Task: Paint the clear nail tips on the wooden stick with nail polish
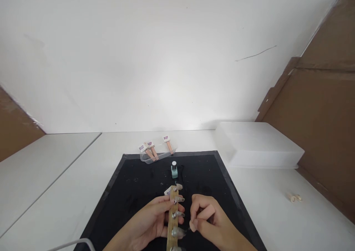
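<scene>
My left hand is closed around a wooden strip, which points away from me. Several translucent nail tips are fixed along it on small metal mounts, jutting out to the right. My right hand pinches a nail polish brush by its peach-coloured cap. The small dark brush end shows just below the fingertips, close to one of the nearer nail tips; whether it touches cannot be made out. Behind my left fingers, a white bottle with a purple label is partly hidden.
A green polish bottle with a white top stands on the black mat. Beyond it, a clear tray holds peach-capped bottles. A white translucent bin and small beige rings are on the right. A grey cable lies at lower left.
</scene>
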{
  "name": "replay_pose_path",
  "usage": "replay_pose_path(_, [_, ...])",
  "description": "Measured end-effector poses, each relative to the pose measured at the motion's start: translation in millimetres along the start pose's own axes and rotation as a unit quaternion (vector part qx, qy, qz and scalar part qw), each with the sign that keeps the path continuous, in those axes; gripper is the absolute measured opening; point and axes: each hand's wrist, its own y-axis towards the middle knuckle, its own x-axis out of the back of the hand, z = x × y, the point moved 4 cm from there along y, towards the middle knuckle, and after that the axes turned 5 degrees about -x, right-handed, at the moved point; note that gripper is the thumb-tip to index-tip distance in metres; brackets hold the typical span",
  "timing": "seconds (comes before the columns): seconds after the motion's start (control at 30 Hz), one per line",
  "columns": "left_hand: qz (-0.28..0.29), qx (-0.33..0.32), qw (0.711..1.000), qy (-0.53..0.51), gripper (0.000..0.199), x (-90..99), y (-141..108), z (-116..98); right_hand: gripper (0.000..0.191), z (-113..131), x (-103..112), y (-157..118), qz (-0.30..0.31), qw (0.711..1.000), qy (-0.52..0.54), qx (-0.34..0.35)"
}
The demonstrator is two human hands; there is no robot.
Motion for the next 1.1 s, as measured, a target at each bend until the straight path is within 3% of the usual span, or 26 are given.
replay_pose_path(0.27, [-0.003, 0.006, 1.0, 0.023, 0.025, 1.3, 0.0, 1.9, 0.005, 1.5, -2.1, -0.3, 0.019, 1.0, 0.005, 0.021])
replay_pose_path(0.5, [0.009, 0.001, 1.0, 0.025, 0.022, -1.0, -0.2, 0.6, 0.005, -2.6, -3.3, -1.7, 0.03, 0.999, 0.022, -0.037])
replay_pose_path(0.8, [0.007, 0.0, 1.0, 0.014, 0.021, 0.1, 0.3, 1.5, 0.013, -3.0, -2.0, 0.6, -0.005, 0.997, -0.03, -0.076])
replay_pose_path(1.1, [0.005, -0.004, 1.0, 0.006, 0.022, 0.5, -1.1, 1.6, 0.011, -2.0, 1.2, 1.4, -0.015, 0.997, 0.017, -0.067])
